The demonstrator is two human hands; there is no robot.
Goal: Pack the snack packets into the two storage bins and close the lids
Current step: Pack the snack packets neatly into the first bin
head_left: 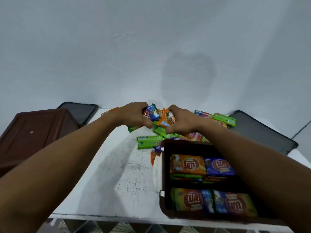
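Observation:
My left hand (134,116) grips a blue snack packet (152,113) above the far side of the white table (107,179). Beside it my right hand (181,121) holds an orange snack packet (166,120). Both hover over a loose pile of green, orange and blue packets (149,142) near the wall. An open brown bin (164,175) at the front right holds several packets laid flat in rows. A second brown bin (33,137) stands at the left; its contents are not visible.
A dark grey lid (80,111) leans at the back left behind the left bin. Another dark lid (262,135) lies at the back right. A pale wall rises right behind the table. Patterned floor shows below the table's front edge.

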